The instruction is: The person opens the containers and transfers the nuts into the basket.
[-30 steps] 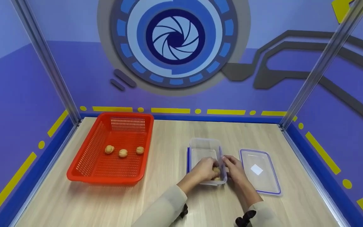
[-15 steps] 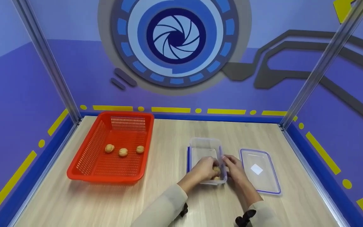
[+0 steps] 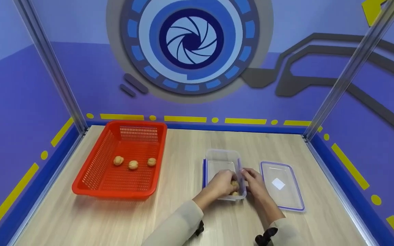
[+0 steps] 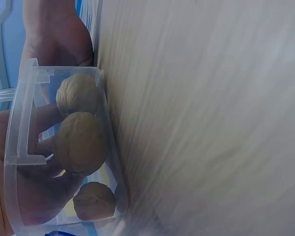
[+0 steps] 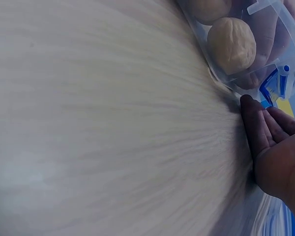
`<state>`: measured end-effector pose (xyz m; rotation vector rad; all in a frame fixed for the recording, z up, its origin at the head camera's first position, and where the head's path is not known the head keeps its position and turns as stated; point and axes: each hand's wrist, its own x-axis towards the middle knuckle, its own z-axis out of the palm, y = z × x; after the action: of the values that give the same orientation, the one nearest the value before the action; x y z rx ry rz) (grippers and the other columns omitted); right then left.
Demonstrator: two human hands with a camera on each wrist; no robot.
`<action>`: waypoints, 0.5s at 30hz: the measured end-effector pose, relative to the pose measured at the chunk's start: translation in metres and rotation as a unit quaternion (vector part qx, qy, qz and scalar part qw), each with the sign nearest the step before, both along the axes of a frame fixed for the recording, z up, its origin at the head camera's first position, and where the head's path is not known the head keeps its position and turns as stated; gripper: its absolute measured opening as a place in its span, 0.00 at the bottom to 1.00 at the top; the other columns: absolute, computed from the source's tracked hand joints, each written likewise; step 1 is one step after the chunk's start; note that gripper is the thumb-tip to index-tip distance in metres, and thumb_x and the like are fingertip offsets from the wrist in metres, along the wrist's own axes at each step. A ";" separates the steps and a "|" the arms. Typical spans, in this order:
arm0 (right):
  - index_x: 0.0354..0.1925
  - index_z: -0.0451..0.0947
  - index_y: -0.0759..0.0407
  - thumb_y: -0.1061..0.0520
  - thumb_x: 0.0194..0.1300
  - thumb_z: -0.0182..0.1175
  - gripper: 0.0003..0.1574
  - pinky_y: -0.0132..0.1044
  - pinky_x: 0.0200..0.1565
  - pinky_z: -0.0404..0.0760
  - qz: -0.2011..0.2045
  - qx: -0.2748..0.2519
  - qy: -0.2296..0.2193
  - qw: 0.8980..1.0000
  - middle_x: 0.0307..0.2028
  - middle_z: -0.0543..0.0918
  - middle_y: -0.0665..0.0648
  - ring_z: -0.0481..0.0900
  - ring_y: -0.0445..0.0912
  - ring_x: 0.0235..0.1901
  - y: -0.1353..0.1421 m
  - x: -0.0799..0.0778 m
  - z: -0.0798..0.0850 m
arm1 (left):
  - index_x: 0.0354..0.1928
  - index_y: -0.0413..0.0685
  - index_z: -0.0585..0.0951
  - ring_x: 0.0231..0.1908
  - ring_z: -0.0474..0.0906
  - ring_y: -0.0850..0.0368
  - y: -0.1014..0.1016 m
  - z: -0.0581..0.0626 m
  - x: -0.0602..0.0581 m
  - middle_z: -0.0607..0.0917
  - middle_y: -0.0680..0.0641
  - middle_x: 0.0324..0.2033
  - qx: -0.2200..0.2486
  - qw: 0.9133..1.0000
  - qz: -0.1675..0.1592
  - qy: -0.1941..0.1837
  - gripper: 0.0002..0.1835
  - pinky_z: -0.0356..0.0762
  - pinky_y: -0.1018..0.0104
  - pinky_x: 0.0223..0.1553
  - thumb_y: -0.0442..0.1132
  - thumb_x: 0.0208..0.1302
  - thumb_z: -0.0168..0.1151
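Note:
A clear plastic food container (image 3: 223, 155) stands on the table right of centre. My left hand (image 3: 221, 182) reaches down into it, and in the left wrist view its fingers grip a walnut (image 4: 82, 142). Another walnut (image 4: 77, 93) and a third walnut (image 4: 94, 200) sit on either side of that one, seen through the end wall. Outside the right wall is my right hand (image 3: 255, 185), its thumb at the rim. In the right wrist view its fingers (image 5: 258, 125) lie extended low beside the container. The left fingertips are hidden in the head view.
At left stands a red plastic basket (image 3: 121, 194) with three walnuts (image 3: 133, 165) inside. A clear lid with a blue seal (image 3: 286, 196) lies flat right of my right hand. Walls with metal corner posts (image 3: 351, 65) enclose the table (image 3: 183, 218).

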<state>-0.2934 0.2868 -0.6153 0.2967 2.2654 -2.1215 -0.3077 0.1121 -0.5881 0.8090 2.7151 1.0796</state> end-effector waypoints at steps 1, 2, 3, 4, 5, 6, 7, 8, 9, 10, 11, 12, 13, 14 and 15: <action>0.65 0.73 0.74 0.52 0.82 0.57 0.28 0.47 0.50 0.85 0.001 0.002 0.000 1.000 0.61 0.78 0.73 0.77 0.64 0.62 0.000 0.000 0.000 | 0.34 0.46 0.87 0.24 0.74 0.65 0.000 0.000 0.000 0.80 0.59 0.23 0.001 1.000 0.001 0.005 0.03 0.73 0.72 0.26 0.34 0.60 0.74; 0.66 0.73 0.74 0.52 0.82 0.56 0.28 0.47 0.50 0.85 0.001 0.003 0.001 1.000 0.62 0.78 0.73 0.77 0.64 0.62 0.000 0.000 0.001 | 0.33 0.47 0.86 0.24 0.74 0.65 0.001 0.000 0.000 0.79 0.59 0.23 0.000 1.000 0.003 0.010 0.03 0.72 0.72 0.26 0.34 0.60 0.74; 0.66 0.73 0.73 0.52 0.82 0.57 0.28 0.47 0.50 0.85 -0.001 0.003 0.000 1.000 0.62 0.78 0.72 0.77 0.63 0.62 0.000 0.001 0.001 | 0.33 0.47 0.86 0.24 0.73 0.65 0.001 0.001 0.000 0.79 0.59 0.23 0.001 1.000 0.005 0.015 0.03 0.72 0.72 0.26 0.35 0.60 0.74; 0.66 0.74 0.73 0.51 0.82 0.58 0.28 0.47 0.50 0.85 -0.002 0.004 0.000 1.000 0.62 0.79 0.72 0.77 0.62 0.62 0.000 0.001 0.001 | 0.32 0.47 0.86 0.24 0.73 0.65 0.001 0.001 0.001 0.79 0.59 0.23 0.002 1.000 0.009 0.016 0.04 0.72 0.72 0.26 0.35 0.61 0.74; 0.66 0.74 0.72 0.50 0.81 0.59 0.29 0.46 0.50 0.86 -0.005 0.003 0.000 1.000 0.62 0.79 0.71 0.77 0.61 0.62 0.001 0.001 0.000 | 0.32 0.47 0.86 0.24 0.74 0.65 0.001 0.002 0.001 0.79 0.59 0.23 0.003 1.000 0.014 0.017 0.04 0.72 0.72 0.26 0.35 0.61 0.74; 0.66 0.75 0.70 0.49 0.81 0.59 0.29 0.46 0.50 0.86 -0.007 0.006 0.001 1.000 0.61 0.79 0.70 0.78 0.60 0.61 0.001 0.001 0.000 | 0.33 0.47 0.87 0.25 0.74 0.65 0.002 0.003 0.001 0.80 0.59 0.24 0.007 1.000 0.019 0.016 0.04 0.73 0.72 0.27 0.36 0.62 0.75; 0.66 0.76 0.69 0.48 0.80 0.60 0.30 0.45 0.49 0.86 -0.010 0.009 0.002 1.000 0.61 0.80 0.69 0.78 0.59 0.60 0.001 0.002 -0.001 | 0.34 0.47 0.87 0.26 0.74 0.65 0.002 0.004 0.001 0.81 0.58 0.25 0.011 1.000 0.022 0.017 0.04 0.74 0.72 0.28 0.37 0.63 0.75; 0.65 0.76 0.68 0.47 0.80 0.60 0.30 0.45 0.49 0.86 -0.014 0.012 0.003 1.000 0.61 0.80 0.68 0.78 0.58 0.60 0.001 0.002 -0.001 | 0.34 0.47 0.87 0.26 0.75 0.66 0.002 0.004 0.001 0.82 0.58 0.26 0.013 0.999 0.027 0.018 0.05 0.74 0.72 0.28 0.37 0.63 0.76; 0.65 0.77 0.68 0.46 0.80 0.61 0.30 0.45 0.49 0.86 -0.017 0.015 0.004 1.000 0.61 0.80 0.67 0.78 0.58 0.59 0.001 0.002 -0.002 | 0.35 0.46 0.87 0.27 0.75 0.66 0.002 0.005 0.001 0.82 0.57 0.27 0.017 0.999 0.030 0.020 0.05 0.75 0.72 0.29 0.38 0.63 0.76; 0.65 0.77 0.67 0.46 0.80 0.61 0.29 0.45 0.50 0.86 -0.018 0.018 0.004 1.000 0.61 0.80 0.67 0.78 0.57 0.59 0.002 0.001 -0.003 | 0.36 0.46 0.87 0.28 0.76 0.66 0.002 0.006 0.001 0.83 0.57 0.28 0.020 0.999 0.035 0.020 0.06 0.76 0.72 0.30 0.39 0.64 0.77; 0.65 0.77 0.67 0.45 0.80 0.60 0.30 0.46 0.50 0.86 -0.018 0.021 0.005 1.000 0.61 0.80 0.66 0.78 0.57 0.59 0.002 0.001 -0.004 | 0.37 0.46 0.87 0.28 0.76 0.66 0.002 0.006 0.002 0.83 0.56 0.29 0.021 0.999 0.040 0.021 0.07 0.76 0.72 0.30 0.39 0.64 0.78; 0.65 0.77 0.66 0.45 0.80 0.60 0.30 0.46 0.51 0.85 -0.018 0.021 0.005 1.000 0.61 0.80 0.66 0.78 0.57 0.59 0.001 0.001 -0.005 | 0.38 0.46 0.87 0.29 0.76 0.66 0.001 0.007 0.002 0.83 0.56 0.30 0.020 0.999 0.044 0.023 0.08 0.76 0.72 0.31 0.40 0.64 0.78; 0.65 0.77 0.66 0.45 0.79 0.61 0.29 0.47 0.51 0.85 -0.018 0.019 0.004 1.000 0.61 0.80 0.66 0.78 0.57 0.59 0.001 0.001 -0.005 | 0.38 0.46 0.87 0.29 0.76 0.66 0.001 0.008 0.002 0.83 0.56 0.30 0.019 0.998 0.049 0.024 0.09 0.77 0.72 0.31 0.41 0.64 0.79; 0.65 0.77 0.66 0.45 0.79 0.61 0.29 0.47 0.52 0.85 -0.018 0.015 0.003 1.000 0.62 0.80 0.66 0.78 0.58 0.60 0.001 0.001 -0.006 | 0.39 0.46 0.87 0.30 0.76 0.66 0.000 0.009 0.003 0.83 0.56 0.31 0.017 0.998 0.053 0.025 0.09 0.77 0.72 0.31 0.41 0.64 0.79; 0.65 0.77 0.66 0.45 0.79 0.61 0.30 0.47 0.52 0.85 -0.016 0.013 0.002 1.000 0.62 0.79 0.67 0.78 0.58 0.60 0.001 0.001 -0.007 | 0.39 0.46 0.87 0.30 0.76 0.66 -0.002 0.010 0.004 0.83 0.56 0.31 0.014 0.998 0.056 0.027 0.10 0.77 0.72 0.31 0.42 0.63 0.79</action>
<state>-0.2927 0.2873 -0.6219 0.3330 2.3066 -2.1113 -0.3038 0.1105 -0.5781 0.7073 2.8271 1.1364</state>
